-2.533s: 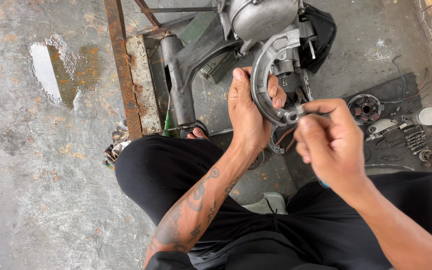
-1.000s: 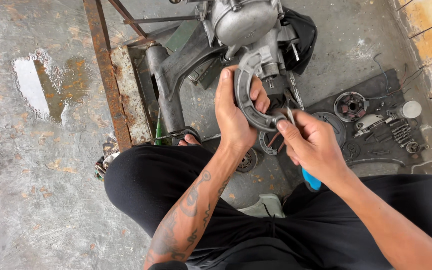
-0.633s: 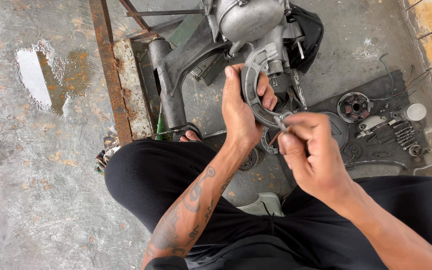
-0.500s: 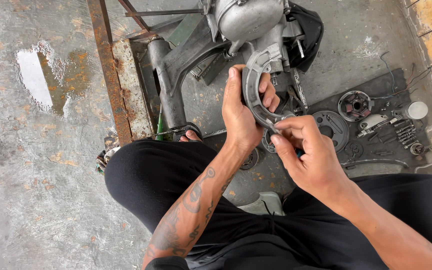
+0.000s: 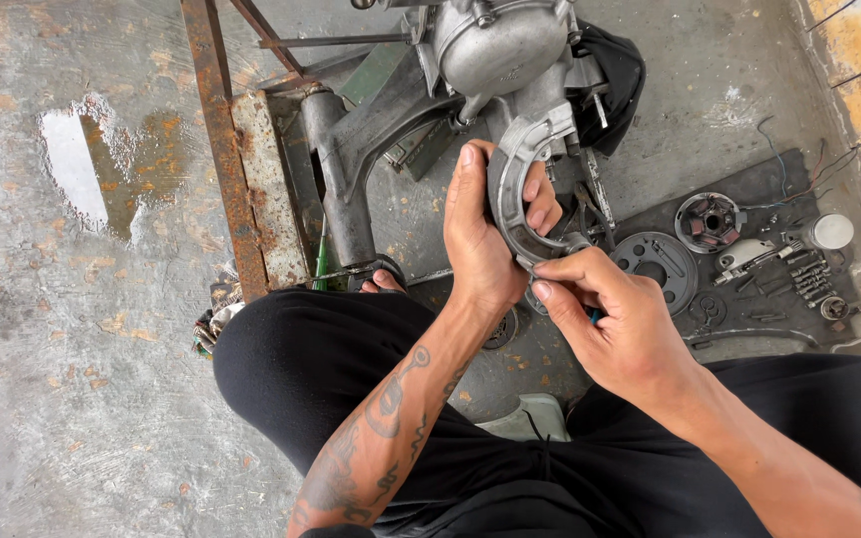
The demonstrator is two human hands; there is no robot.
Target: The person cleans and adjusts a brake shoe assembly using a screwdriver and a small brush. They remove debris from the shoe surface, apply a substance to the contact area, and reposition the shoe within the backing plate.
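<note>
Over the lap, in front of the engine casing [image 5: 495, 45]: curved brake shoe [image 5: 510, 194] off the machine, gripped in left hand [image 5: 475, 239]; right hand [image 5: 615, 324] pinching at its lower end, fitting apparently unfinished. Compared with half a second ago, right fingertips lower, shoe barely shifted.

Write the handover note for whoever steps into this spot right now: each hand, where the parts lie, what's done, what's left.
Left hand: grips the curved metal brake shoe, held up in front of the engine casing.
Right hand: fingertips pinch at the shoe's lower end; what they hold is too small to tell.
Parts: round plate, small round assembly and loose bolts lie on the dark mat to the right.
Done: shoe is off the engine, in hand.
Left: work at the shoe's lower end appears unfinished; mat parts untouched.
</note>
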